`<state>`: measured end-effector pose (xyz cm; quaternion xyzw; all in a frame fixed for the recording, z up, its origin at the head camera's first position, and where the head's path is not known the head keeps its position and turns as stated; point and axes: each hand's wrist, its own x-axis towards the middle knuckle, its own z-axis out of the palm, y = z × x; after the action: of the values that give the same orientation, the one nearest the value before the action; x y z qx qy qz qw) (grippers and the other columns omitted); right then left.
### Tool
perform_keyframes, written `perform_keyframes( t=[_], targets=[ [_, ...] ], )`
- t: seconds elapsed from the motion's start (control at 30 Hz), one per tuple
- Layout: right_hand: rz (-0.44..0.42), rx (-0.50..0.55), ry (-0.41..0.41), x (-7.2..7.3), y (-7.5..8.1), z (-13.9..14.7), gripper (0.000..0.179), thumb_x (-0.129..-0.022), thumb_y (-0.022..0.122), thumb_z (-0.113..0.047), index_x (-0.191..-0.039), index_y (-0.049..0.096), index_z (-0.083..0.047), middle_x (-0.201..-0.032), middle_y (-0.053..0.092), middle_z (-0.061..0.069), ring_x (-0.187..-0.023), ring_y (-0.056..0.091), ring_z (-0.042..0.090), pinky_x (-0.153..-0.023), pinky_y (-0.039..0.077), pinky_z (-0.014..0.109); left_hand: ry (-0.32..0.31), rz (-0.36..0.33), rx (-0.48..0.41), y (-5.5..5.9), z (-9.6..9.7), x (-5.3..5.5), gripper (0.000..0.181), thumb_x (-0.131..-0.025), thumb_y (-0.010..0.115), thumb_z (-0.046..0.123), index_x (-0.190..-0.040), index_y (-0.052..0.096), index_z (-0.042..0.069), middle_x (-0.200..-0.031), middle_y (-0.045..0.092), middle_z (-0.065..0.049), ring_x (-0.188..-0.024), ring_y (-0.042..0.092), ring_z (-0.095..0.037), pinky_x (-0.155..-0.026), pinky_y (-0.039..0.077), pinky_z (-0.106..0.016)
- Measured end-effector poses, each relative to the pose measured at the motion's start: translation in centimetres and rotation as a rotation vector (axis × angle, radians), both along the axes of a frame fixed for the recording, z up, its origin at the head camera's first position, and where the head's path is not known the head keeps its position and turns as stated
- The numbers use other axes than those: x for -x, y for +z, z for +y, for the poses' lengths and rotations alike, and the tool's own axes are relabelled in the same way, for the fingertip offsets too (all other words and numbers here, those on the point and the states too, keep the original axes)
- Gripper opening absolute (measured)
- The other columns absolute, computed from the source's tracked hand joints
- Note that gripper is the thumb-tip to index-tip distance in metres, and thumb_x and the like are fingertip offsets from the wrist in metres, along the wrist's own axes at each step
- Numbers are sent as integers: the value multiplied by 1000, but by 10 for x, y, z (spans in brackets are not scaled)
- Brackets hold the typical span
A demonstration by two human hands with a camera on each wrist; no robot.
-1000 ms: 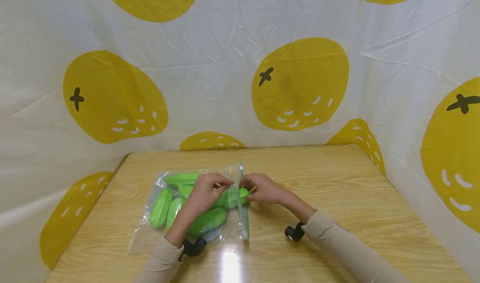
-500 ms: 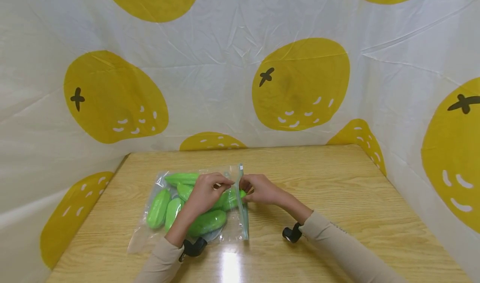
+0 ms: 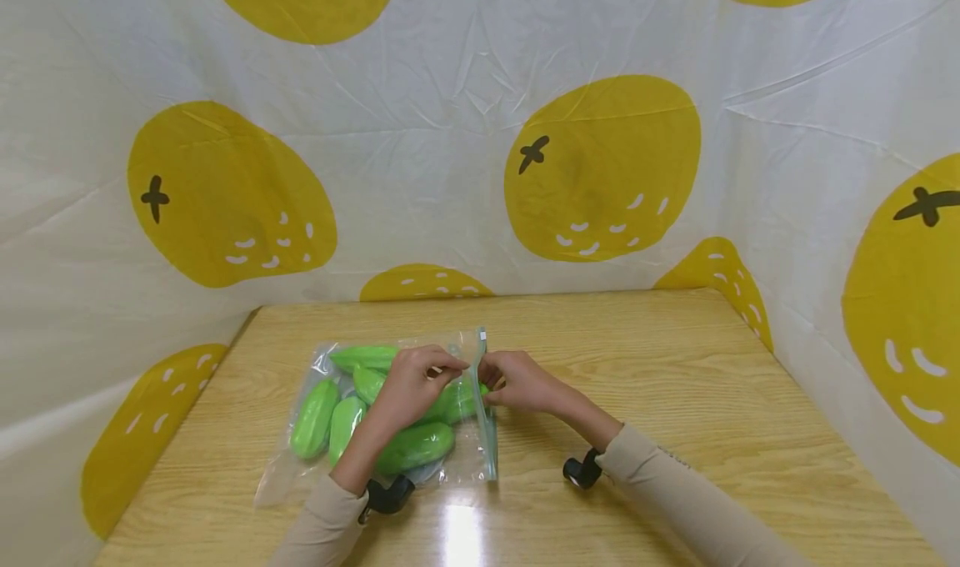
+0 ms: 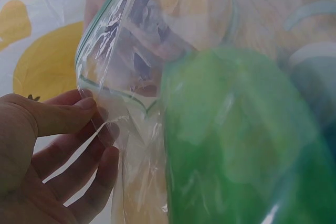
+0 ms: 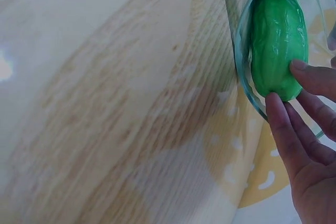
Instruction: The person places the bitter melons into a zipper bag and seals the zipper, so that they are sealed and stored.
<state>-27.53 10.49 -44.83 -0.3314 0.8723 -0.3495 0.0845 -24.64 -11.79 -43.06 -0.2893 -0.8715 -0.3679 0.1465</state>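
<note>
A clear zip bag lies on the table, its green-edged mouth facing right and held apart. Inside it are several smooth green cucumbers. My left hand pinches the bag's upper film near the zip; the left wrist view shows thumb and forefinger on the thin plastic. At the mouth, my right hand holds the end of one cucumber between thumb and fingers. Most of that cucumber is inside the bag. My left forearm and hand hide part of the bag's contents in the head view.
The wooden table extends right and behind the bag. A white curtain with large yellow fruit prints rises along the back and both sides. Black wrist cameras sit at both cuffs.
My right hand has shifted slightly left, and the cucumber in it has slid further into the bag. The cucumbers at the bag's left have moved a little left. My left hand has stayed put.
</note>
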Motion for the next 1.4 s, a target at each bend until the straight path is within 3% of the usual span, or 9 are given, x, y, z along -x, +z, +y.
perform_keyframes(
  t=[0.47, 0.87, 1.13, 1.4],
  targets=[
    [-32, 45, 10, 0, -3, -3, 16, -84, 77, 4, -97, 68, 0, -97, 74, 15, -94, 76, 29, -80, 62, 21, 0, -2, -11, -1, 0, 1, 13, -91, 75, 1, -98, 83, 9, -88, 78, -3, -82, 75, -17, -73, 62, -19],
    [4, 26, 14, -1, -5, -6, 12, -85, 74, 1, -94, 67, -4, -89, 75, 10, -81, 72, 13, -73, 58, 17, -16, 0, -16, -1, 0, 1, 14, -92, 74, 0, -99, 83, 8, -88, 79, -4, -81, 76, -18, -73, 61, -18],
    [-46, 27, -13, -4, -8, -11, 14, -87, 75, -2, -100, 69, -2, -95, 75, 11, -85, 73, 19, -74, 60, 22, -18, -5, -18, -1, -1, 2, 14, -92, 74, 1, -100, 83, 8, -90, 79, -4, -83, 76, -18, -73, 61, -18],
    [-62, 37, 2, -5, -10, -14, 16, -87, 79, -7, -101, 72, -5, -94, 76, 7, -85, 72, 15, -80, 61, 24, -14, -6, -21, -1, -1, 1, 14, -91, 74, 0, -99, 83, 7, -90, 79, -5, -83, 76, -19, -73, 61, -18]
  ],
)
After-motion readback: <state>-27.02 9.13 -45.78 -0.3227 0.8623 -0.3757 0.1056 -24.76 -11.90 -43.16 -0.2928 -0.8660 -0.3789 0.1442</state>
